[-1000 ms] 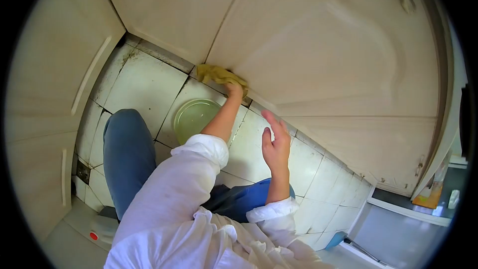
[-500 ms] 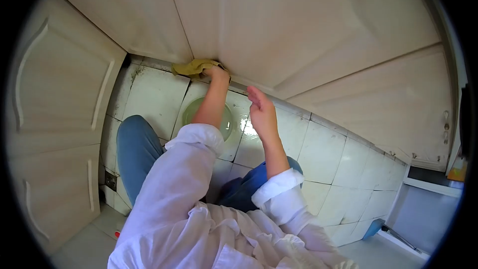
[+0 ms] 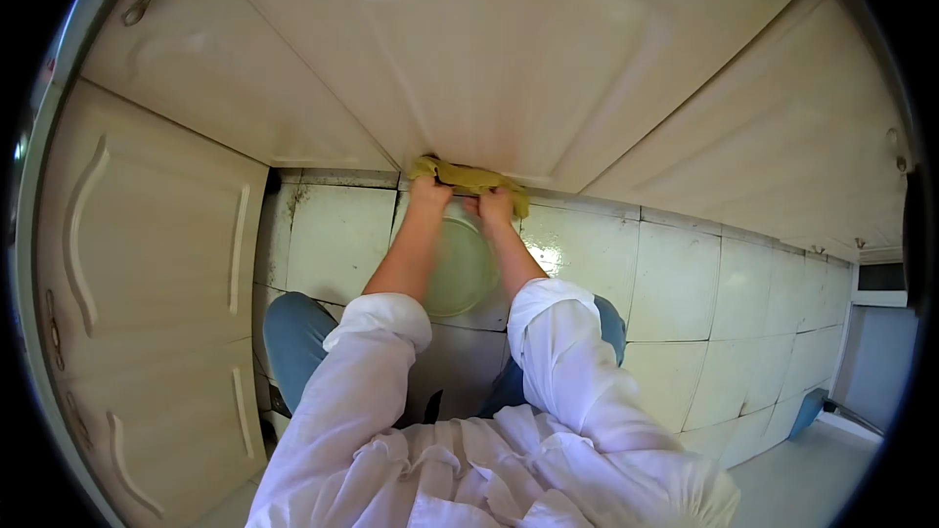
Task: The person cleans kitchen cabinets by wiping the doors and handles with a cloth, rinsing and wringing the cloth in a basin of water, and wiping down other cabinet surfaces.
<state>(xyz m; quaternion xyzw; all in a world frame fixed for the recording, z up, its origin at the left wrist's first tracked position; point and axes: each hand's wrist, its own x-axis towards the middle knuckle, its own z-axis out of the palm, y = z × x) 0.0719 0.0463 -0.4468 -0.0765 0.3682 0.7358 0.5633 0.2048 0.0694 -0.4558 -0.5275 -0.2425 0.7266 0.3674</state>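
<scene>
A yellowish-green cloth [image 3: 474, 179] is stretched between both hands at the foot of the cabinet door [image 3: 509, 68], just above the tiled floor. My left hand [image 3: 430, 192] is closed on the cloth's left end. Nearer its right end, my right hand [image 3: 495, 203] grips the cloth as well; some of its fingers are hidden. Below the hands, between my forearms, a round pale green basin [image 3: 462, 269] stands on the tiles, its sides partly covered by the arms.
Cabinet doors with raised panels [image 3: 156, 235] rise on the left and ahead. White floor tiles [image 3: 670, 279] run off to the right, with dirty marks along the cabinet base. A blue-headed tool [image 3: 808, 413] lies at the far right. My bent knees [image 3: 293, 332] flank the basin.
My right hand has gone from open in the air to holding the cloth's right end. The cloth now spreads between both hands. The view has turned and shifted.
</scene>
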